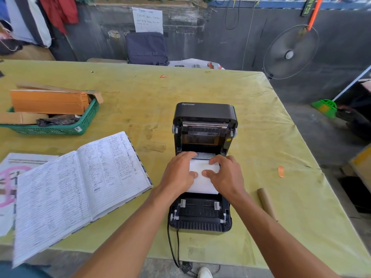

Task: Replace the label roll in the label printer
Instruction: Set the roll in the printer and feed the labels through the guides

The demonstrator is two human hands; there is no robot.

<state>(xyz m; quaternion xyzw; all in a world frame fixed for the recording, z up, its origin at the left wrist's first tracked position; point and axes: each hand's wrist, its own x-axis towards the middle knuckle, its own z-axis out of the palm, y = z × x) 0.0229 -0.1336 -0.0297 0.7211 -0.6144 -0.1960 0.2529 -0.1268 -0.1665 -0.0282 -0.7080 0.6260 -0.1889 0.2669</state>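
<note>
A black label printer [202, 213] stands on the yellow-green table with its lid [204, 113] swung up and back. A white label roll [202, 183] sits in the open bay, a sheet of its paper trailing toward me. My left hand [178, 173] grips the roll's left side, thumb on top of the paper. My right hand [226, 173] grips the right side the same way. The ends of the roll are hidden under my fingers. An empty brown cardboard core [267, 203] lies on the table to the right of the printer.
An open handwritten ledger [76, 187] lies left of the printer. A green basket [60, 129] with cardboard and envelopes stands at the far left. The printer's black cables [172, 247] hang over the near table edge. A fan [291, 53] stands beyond the right corner.
</note>
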